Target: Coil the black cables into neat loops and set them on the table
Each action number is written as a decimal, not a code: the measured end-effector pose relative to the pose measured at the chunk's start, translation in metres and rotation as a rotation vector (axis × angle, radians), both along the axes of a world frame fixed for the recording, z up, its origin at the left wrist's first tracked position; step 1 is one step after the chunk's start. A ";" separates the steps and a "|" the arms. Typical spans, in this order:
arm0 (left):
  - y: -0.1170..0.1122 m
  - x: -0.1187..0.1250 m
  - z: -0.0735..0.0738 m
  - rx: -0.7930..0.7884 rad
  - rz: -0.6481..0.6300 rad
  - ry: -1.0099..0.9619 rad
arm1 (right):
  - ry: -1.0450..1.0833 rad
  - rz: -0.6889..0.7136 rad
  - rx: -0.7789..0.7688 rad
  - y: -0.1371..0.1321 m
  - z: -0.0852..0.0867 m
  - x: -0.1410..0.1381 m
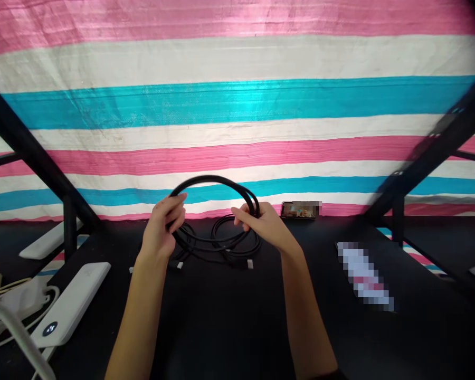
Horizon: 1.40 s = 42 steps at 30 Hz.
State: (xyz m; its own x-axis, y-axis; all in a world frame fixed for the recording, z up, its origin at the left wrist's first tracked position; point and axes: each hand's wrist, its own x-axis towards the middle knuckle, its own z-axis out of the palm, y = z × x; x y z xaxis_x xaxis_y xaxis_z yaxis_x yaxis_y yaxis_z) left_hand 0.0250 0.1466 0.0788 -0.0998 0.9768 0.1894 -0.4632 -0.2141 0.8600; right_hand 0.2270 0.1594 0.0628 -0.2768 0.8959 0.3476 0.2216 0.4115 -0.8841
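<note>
both hands, left hand [163, 226] and right hand [266, 224], have fingers closed on a looped black cable [216, 182] above the tabletop [229, 316].

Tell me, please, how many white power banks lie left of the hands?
2. The near power bank lies at lower left; the far power bank lies behind it, past the black post. Others may be hidden.
</note>
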 end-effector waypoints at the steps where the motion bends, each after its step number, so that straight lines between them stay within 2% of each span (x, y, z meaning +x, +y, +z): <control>1: 0.001 -0.001 0.001 -0.007 0.014 -0.069 | -0.012 0.022 -0.013 0.002 -0.001 -0.002; 6: 0.004 0.000 0.004 -0.062 -0.004 -0.303 | 0.152 0.075 -0.037 0.007 -0.005 -0.015; 10: 0.004 0.002 0.003 -0.077 -0.044 -0.358 | 0.161 0.150 -0.108 0.006 -0.004 -0.015; 16: 0.001 0.005 0.003 -0.038 0.016 -0.299 | 0.060 0.094 -0.083 0.003 -0.004 -0.008; 21: -0.007 0.010 0.005 0.064 0.104 -0.144 | 0.002 0.089 -0.064 0.001 -0.002 -0.005; 23: -0.008 0.011 0.005 0.088 0.103 -0.104 | 0.033 0.097 -0.062 0.001 -0.002 -0.005; 26: -0.007 0.013 0.005 0.070 0.037 -0.132 | 0.146 0.069 -0.076 0.004 -0.004 -0.009; 31: -0.005 0.025 -0.001 0.048 -0.094 -0.293 | 0.479 -0.010 -0.164 0.009 -0.007 -0.020; 34: -0.007 0.034 -0.006 0.036 -0.168 -0.312 | 0.613 -0.091 -0.141 0.009 -0.005 -0.020; 38: -0.004 0.040 -0.012 -0.018 -0.283 -0.261 | 0.699 -0.136 -0.180 0.007 0.001 -0.011; 42: 0.003 0.037 -0.014 -0.057 -0.331 -0.197 | 0.687 -0.068 -0.256 0.005 0.005 -0.002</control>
State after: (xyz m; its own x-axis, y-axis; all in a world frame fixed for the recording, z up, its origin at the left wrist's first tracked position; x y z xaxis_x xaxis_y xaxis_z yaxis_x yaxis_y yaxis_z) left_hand 0.0623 0.1496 0.0643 0.1937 0.9706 0.1429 -0.6564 0.0200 0.7541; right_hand 0.2253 0.1641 0.0673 -0.0123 0.9796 0.2005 -0.3995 0.1790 -0.8991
